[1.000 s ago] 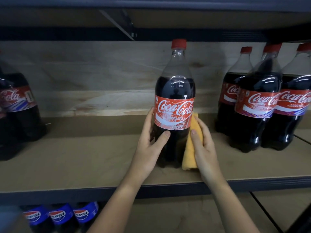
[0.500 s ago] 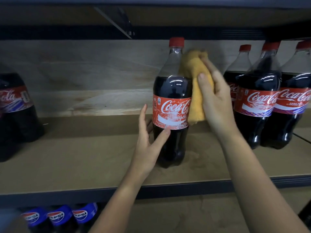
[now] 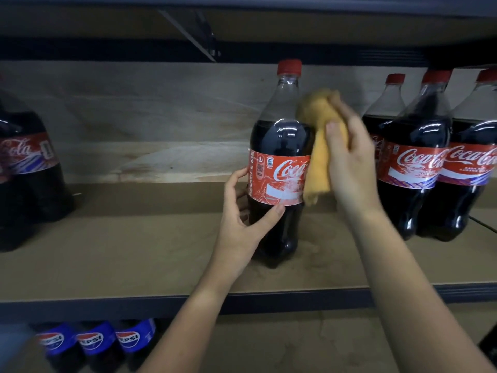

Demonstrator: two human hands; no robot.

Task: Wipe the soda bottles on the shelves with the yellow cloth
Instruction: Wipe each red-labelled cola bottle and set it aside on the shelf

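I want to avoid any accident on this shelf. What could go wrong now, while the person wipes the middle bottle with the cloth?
1. The left hand holds the Coca-Cola bottle only low on its side, while the right hand presses the yellow cloth high up; the bottle might tip left.
2. The right hand works close to the neighbouring bottles; its back could bump them.
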